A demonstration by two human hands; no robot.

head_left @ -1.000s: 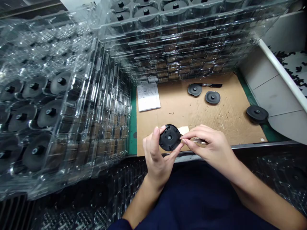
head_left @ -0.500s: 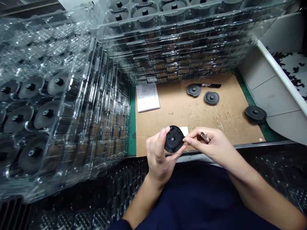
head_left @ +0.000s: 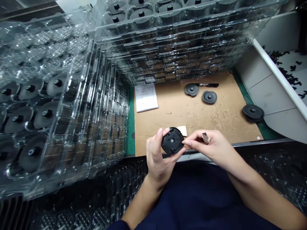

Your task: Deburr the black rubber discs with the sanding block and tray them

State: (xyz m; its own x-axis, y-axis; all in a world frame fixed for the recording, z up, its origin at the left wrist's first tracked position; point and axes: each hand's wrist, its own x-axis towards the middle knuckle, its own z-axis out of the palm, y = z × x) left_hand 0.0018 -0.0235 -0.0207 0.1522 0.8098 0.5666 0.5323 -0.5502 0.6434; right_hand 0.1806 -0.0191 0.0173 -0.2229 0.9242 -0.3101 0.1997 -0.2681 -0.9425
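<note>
black disc (head_left: 172,141) gripped in left hand (head_left: 157,156), right hand (head_left: 213,145) pinching metal piece (head_left: 205,137), now standing more upright.

The only view, worn on the head, looked forward and down from just behind the left hand (head_left: 158,159) and right hand (head_left: 212,148), close above them, with a cardboard sheet (head_left: 192,121) beyond and stacked clear trays (head_left: 96,105) past the left hand

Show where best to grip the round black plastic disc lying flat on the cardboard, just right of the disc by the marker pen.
Probably from straight above, pinching the raised central hub of the round black plastic disc. It lies flat on the brown cardboard sheet, so its thin rim seems hard to get under, while the hub stands up.
</note>
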